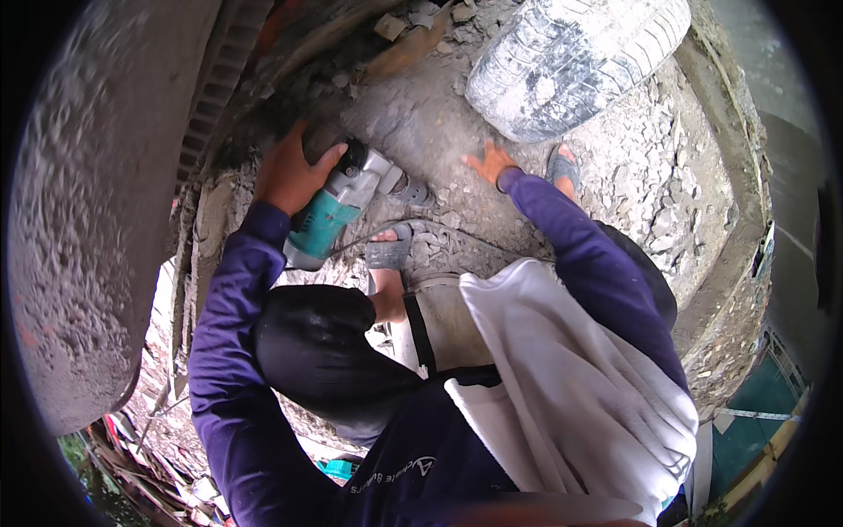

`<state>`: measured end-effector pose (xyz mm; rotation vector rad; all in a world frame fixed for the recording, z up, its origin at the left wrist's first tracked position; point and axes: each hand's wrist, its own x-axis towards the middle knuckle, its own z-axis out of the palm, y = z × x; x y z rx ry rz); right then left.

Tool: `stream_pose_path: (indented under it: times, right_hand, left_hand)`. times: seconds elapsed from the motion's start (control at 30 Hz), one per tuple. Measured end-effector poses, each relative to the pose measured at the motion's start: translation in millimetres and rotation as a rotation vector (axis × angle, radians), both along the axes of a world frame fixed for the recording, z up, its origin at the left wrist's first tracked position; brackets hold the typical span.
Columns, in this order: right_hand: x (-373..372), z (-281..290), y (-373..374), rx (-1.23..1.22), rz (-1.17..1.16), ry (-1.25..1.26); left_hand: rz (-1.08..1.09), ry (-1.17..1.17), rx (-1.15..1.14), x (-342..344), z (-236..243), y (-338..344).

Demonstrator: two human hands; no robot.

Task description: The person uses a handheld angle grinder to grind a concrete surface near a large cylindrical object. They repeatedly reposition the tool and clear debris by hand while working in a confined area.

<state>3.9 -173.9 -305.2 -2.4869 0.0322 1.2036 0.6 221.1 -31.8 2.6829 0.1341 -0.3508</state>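
Observation:
A demolition hammer (pixel 327 215) with a teal body and a silver front housing lies tilted over the rubble, left of my sandalled foot. My left hand (pixel 291 171) is at its upper side, thumb and fingers curved around a dark grip, partly hidden by the hand. The tool's ribbed grey chuck (pixel 414 191) points right; I cannot make out a bit in it. A dark cord runs right from near the tool. Further right, my right hand (pixel 492 164) holds nothing, its fingers spread low over the dusty ground beside a tyre.
The dust-whitened tyre (pixel 575 66) lies at the far side. Broken concrete (pixel 654 184) covers the ground to the right, bounded by a rough edge. A rough grey concrete mass (pixel 105 202) rises at left. A pale towel (pixel 580 378) hangs over my front. My sandals (pixel 389 249) rest among debris.

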Motion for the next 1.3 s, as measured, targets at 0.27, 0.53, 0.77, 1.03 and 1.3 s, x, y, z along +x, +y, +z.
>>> stream_pose_path:
  times: [0.27,0.53,0.77,1.03,1.3]
  right_hand:
    - [44,-84,30,-0.066,-0.177,-0.199]
    - [-6,-67,11,0.054,0.1,-0.284]
    - [-114,8,-58,-0.115,1.114,0.385]
    - [108,193,56,0.172,0.72,-1.011]
    - [270,105,116,-0.828,0.687,-0.957]
  left_hand:
    - [0.039,0.128,-0.052,3,12,-8]
    - [0.05,0.079,0.001,-2,16,-5]
    - [0.004,0.075,-0.02,8,1,-4]
    - [0.036,0.093,-0.045,2,14,-3]
    - [0.007,-0.005,-0.093,0,3,-1]
